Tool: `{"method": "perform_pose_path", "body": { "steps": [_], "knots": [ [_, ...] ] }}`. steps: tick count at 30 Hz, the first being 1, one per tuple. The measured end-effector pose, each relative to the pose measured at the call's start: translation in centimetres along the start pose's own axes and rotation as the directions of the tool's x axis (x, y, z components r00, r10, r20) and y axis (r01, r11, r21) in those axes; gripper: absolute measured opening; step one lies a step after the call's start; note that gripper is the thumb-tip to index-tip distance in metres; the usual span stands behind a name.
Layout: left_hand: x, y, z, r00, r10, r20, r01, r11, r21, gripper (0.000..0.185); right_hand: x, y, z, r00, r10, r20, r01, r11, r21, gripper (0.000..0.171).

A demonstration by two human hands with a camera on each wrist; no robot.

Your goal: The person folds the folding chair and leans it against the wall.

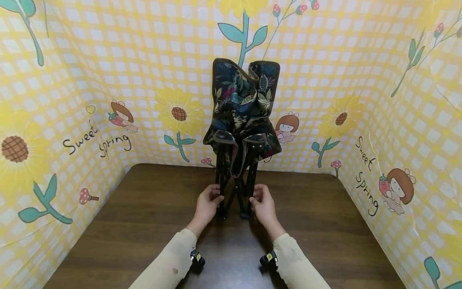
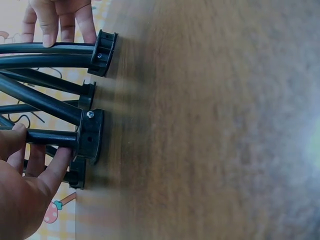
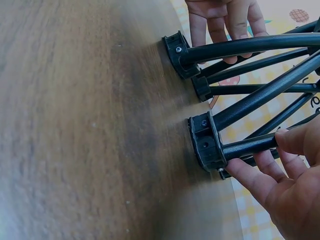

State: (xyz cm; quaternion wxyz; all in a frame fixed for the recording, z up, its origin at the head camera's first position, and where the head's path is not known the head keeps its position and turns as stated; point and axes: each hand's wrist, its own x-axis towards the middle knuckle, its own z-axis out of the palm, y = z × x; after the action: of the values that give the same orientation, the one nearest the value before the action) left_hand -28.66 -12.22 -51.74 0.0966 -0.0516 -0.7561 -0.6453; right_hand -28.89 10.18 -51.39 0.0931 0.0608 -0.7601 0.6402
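Note:
A small folding camp chair with dark floral fabric stands upright and partly folded near the back of the table. Its fabric seat sags between the black frame tubes, and the legs are drawn close together. On the left side, my left hand holds a front leg tube low down, thumb in front and fingers behind. My right hand grips the opposite front leg tube in the same way, just above its plastic foot. Another plastic foot sits right at the tabletop below my left fingers.
The brown wooden table ends at a checked yellow-and-white cloth printed with sunflowers, which encloses the back and both sides. The chair's top rises in front of this cloth. Small black devices are strapped at both wrists.

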Motion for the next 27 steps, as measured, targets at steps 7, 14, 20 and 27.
{"method": "perform_pose_path", "body": {
  "steps": [7,14,20,27],
  "knots": [
    [0.2,0.2,0.0,1.0,0.014,0.004,-0.014,1.0,0.013,0.036,0.4,0.1,0.1,1.0,-0.006,-0.005,0.006,1.0,-0.025,0.041],
    [0.8,-0.3,0.1,0.999,0.032,-0.018,-0.032,0.999,0.024,0.033,0.8,-0.1,0.3,1.0,-0.015,-0.012,0.015,0.999,-0.033,0.04],
    [1.1,-0.4,0.2,1.0,0.021,-0.018,-0.021,0.999,0.04,0.032,1.2,0.1,0.3,1.0,-0.018,-0.014,0.017,0.999,-0.051,0.041],
    [1.5,-0.5,0.2,0.999,0.027,-0.019,-0.026,0.998,0.05,0.032,1.5,0.2,0.4,1.0,-0.007,-0.009,0.007,1.0,-0.029,0.04]
  ]
}}
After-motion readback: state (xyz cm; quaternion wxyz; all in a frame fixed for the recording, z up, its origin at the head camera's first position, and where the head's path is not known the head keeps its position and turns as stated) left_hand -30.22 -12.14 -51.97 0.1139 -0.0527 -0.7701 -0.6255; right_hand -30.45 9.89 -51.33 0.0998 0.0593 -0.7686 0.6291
